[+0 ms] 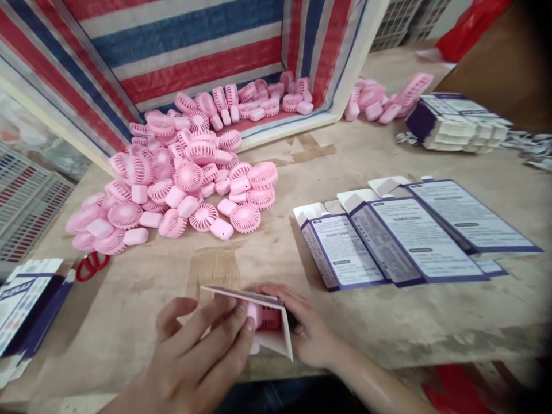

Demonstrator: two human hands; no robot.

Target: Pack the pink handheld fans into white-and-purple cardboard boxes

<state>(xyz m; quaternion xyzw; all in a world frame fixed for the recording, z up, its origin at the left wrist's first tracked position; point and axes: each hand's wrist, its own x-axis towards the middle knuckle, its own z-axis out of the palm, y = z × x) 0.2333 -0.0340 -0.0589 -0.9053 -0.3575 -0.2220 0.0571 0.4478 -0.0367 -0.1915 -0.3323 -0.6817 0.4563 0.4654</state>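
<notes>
At the table's near edge I hold a small white and purple carton (276, 339) with both hands. A pink mini fan (264, 317) sits partly inside its open end. My left hand (196, 351) presses its fingers on the fan and the carton flap. My right hand (304, 330) grips the carton from the right side. A large heap of pink mini fans (185, 184) lies on the table beyond my hands, spilling from a striped red, white and blue bin (190, 52).
Three open cartons (414, 230) lie side by side at the right. A stack of flat cartons (457, 123) and more pink fans (379, 98) sit at the far right. Red scissors (90, 265) and flat cartons (26, 305) lie at the left.
</notes>
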